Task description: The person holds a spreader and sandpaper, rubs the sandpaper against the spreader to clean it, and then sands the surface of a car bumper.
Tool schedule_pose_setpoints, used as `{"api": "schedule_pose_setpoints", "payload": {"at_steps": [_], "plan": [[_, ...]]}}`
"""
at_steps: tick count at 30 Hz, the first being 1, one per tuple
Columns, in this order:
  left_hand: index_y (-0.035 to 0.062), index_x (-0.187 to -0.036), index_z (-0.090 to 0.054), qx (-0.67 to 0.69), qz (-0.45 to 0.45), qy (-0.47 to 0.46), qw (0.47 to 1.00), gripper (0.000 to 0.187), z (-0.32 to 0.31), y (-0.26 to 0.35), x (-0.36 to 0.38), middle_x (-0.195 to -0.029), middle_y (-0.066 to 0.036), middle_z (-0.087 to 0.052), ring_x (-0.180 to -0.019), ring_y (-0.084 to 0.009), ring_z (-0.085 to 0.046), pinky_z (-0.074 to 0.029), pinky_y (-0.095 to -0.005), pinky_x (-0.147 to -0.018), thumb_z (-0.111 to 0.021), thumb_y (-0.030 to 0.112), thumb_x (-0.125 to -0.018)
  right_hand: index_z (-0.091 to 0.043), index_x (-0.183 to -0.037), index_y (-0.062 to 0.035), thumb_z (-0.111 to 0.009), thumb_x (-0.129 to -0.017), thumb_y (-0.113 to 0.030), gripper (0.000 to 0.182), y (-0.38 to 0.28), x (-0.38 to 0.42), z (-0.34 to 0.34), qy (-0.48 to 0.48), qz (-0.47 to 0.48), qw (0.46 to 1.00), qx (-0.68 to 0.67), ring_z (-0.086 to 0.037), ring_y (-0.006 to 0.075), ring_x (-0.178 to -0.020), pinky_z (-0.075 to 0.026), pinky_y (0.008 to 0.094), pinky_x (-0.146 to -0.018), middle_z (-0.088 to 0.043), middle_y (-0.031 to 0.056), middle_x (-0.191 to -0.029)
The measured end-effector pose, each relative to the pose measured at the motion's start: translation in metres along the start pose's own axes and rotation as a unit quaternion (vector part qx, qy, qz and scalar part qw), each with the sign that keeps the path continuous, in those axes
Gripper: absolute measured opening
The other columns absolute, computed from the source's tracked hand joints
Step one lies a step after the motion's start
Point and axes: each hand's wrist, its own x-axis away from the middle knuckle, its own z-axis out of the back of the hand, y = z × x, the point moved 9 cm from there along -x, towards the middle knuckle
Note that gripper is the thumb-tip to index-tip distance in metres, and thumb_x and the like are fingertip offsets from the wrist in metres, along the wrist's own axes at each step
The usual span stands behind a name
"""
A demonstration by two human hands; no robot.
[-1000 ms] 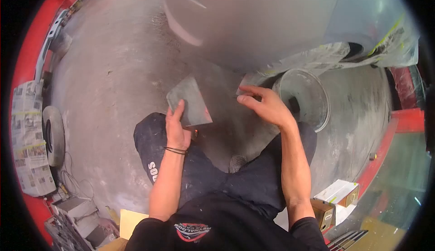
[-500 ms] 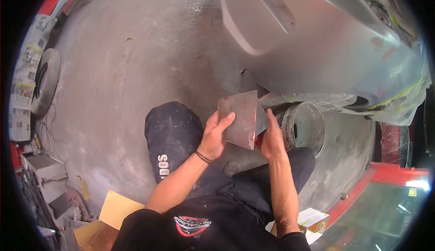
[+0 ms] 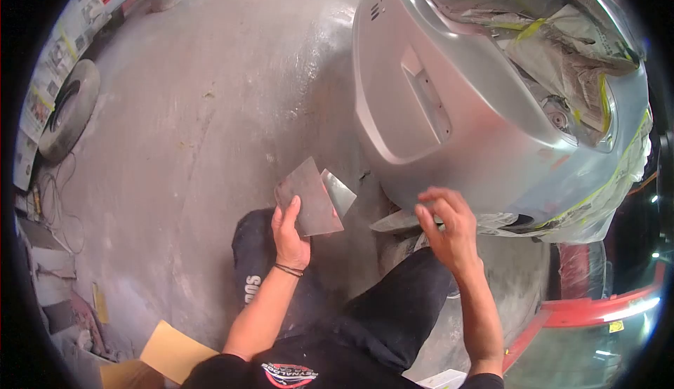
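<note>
My left hand (image 3: pixel 289 238) is closed on a flat, smeared, greyish plate (image 3: pixel 312 203), with the thumb lying across its face. Behind the plate's right edge juts a shiny flat metal piece (image 3: pixel 340 189), which looks like a putty spreader; its lower part is hidden. My right hand (image 3: pixel 453 231) is raised apart from the plate, fingers bent and thumb spaced from them, with nothing visible in it. Just beyond that hand stands the silver rear of a car (image 3: pixel 484 136), with reddish and dull grey patches on its corner.
Masking paper and plastic (image 3: pixel 562 59) cover the car's openings and lower side. A tyre (image 3: pixel 70 111) leans at the left beside newspaper-covered panels. An open cardboard box (image 3: pixel 175 350) stands behind my left elbow. Red bodywork with glass (image 3: pixel 597 347) lies at the right.
My right hand has left the plate and moved right and up toward the car. My left hand still holds the plate, now farther left. The view has tilted up, showing more of the car.
</note>
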Motion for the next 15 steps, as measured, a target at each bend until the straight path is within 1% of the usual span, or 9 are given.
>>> {"api": "schedule_pose_setpoints", "payload": {"at_steps": [1, 3, 5, 6, 7, 8, 11, 12, 15], "plan": [[0.0054, -0.137, -0.061, -0.001, -0.017, 0.014, 1.000, 0.034, 0.004, 0.005, -0.004, -0.120, -0.009, -0.071, -0.099, -0.0243, -0.072, -0.061, -0.0434, -0.071, -0.063, 0.023, -0.108, -0.069, -0.093, -0.0062, -0.082, -0.092, -0.016, 0.016, -0.007, 0.009, 0.002, -0.022, 0.000, 1.000, -0.007, -0.070, 0.0343, -0.114, -0.054, 0.0473, -0.098, -0.076, 0.0087, -0.114], [0.0044, -0.137, -0.061, -0.006, 0.005, -0.031, 0.999, 0.034, -0.002, 0.010, -0.011, -0.120, -0.009, -0.071, -0.099, -0.0247, -0.072, -0.061, -0.0431, -0.069, -0.062, 0.024, -0.108, -0.070, -0.089, -0.0086, -0.086, -0.088, -0.019, 0.019, -0.014, 0.034, -0.002, -0.072, 0.001, 0.997, -0.021, -0.071, 0.0324, -0.115, -0.053, 0.0508, -0.101, -0.076, 0.0071, -0.112], [0.0036, -0.137, -0.061, -0.013, 0.015, -0.043, 0.999, 0.035, -0.004, 0.011, -0.021, -0.119, -0.009, -0.071, -0.098, -0.0247, -0.072, -0.061, -0.0428, -0.066, -0.062, 0.024, -0.109, -0.070, -0.087, -0.0140, -0.090, -0.082, -0.027, 0.024, -0.031, 0.058, -0.022, -0.132, 0.083, 0.988, 0.012, -0.069, 0.0300, -0.120, -0.045, 0.0580, -0.114, -0.076, 0.0028, -0.110], [0.0033, -0.137, -0.061, -0.023, 0.015, -0.034, 0.999, 0.035, -0.002, 0.011, -0.027, -0.118, -0.009, -0.071, -0.097, -0.0246, -0.072, -0.061, -0.0427, -0.065, -0.061, 0.024, -0.109, -0.070, -0.087, -0.0175, -0.090, -0.082, -0.033, 0.026, -0.037, 0.069, -0.037, -0.164, 0.117, 0.980, -0.011, -0.068, 0.0277, -0.123, -0.034, 0.0624, -0.123, -0.076, -0.0019, -0.107], [0.0030, -0.137, -0.060, -0.035, 0.014, -0.027, 0.999, 0.035, -0.001, 0.012, -0.033, -0.118, -0.009, -0.071, -0.097, -0.0245, -0.072, -0.061, -0.0426, -0.063, -0.061, 0.024, -0.109, -0.071, -0.088, -0.0182, -0.088, -0.083, -0.033, 0.023, -0.047, 0.076, -0.046, -0.173, 0.162, 0.972, 0.006, -0.069, 0.0228, -0.122, -0.031, 0.0620, -0.125, -0.076, -0.0050, -0.105], [0.0035, -0.137, -0.060, -0.042, 0.014, -0.016, 0.999, 0.035, 0.001, 0.012, -0.039, -0.120, -0.009, -0.070, -0.101, -0.0246, -0.071, -0.061, -0.0432, -0.068, -0.062, 0.023, -0.108, -0.071, -0.087, -0.0184, -0.087, -0.084, -0.033, 0.022, -0.050, 0.077, -0.058, -0.167, 0.178, 0.970, -0.004, -0.070, 0.0198, -0.119, -0.031, 0.0618, -0.125, -0.075, -0.0060, -0.102], [0.0034, -0.138, -0.059, -0.048, -0.036, 0.085, 0.995, 0.037, 0.013, 0.007, -0.053, -0.125, -0.010, -0.068, -0.109, -0.0256, -0.070, -0.060, -0.0429, -0.078, -0.063, 0.023, -0.108, -0.072, -0.081, -0.0185, -0.085, -0.085, -0.030, 0.018, -0.036, 0.049, -0.082, -0.168, 0.192, 0.965, -0.062, -0.072, 0.0136, -0.110, -0.034, 0.0596, -0.123, -0.075, -0.0070, -0.092], [0.0037, -0.140, -0.058, -0.032, -0.008, 0.097, 0.995, 0.039, 0.007, 0.007, -0.050, -0.128, -0.010, -0.067, -0.114, -0.0263, -0.068, -0.059, -0.0437, -0.086, -0.064, 0.023, -0.107, -0.071, -0.076, -0.0183, -0.084, -0.085, -0.027, 0.018, -0.031, 0.035, -0.091, -0.185, 0.195, 0.961, -0.068, -0.073, 0.0138, -0.105, -0.036, 0.0577, -0.121, -0.073, -0.0070, -0.084], [0.0040, -0.141, -0.057, 0.018, -0.011, 0.171, 0.985, 0.041, 0.005, -0.001, -0.045, -0.129, -0.010, -0.066, -0.115, -0.0263, -0.067, -0.057, -0.0451, -0.094, -0.065, 0.023, -0.106, -0.072, -0.075, -0.0143, -0.082, -0.086, -0.024, 0.018, -0.029, -0.006, -0.108, -0.237, 0.208, 0.941, -0.121, -0.072, 0.0137, -0.098, -0.039, 0.0542, -0.119, -0.073, -0.0026, -0.080]]}}
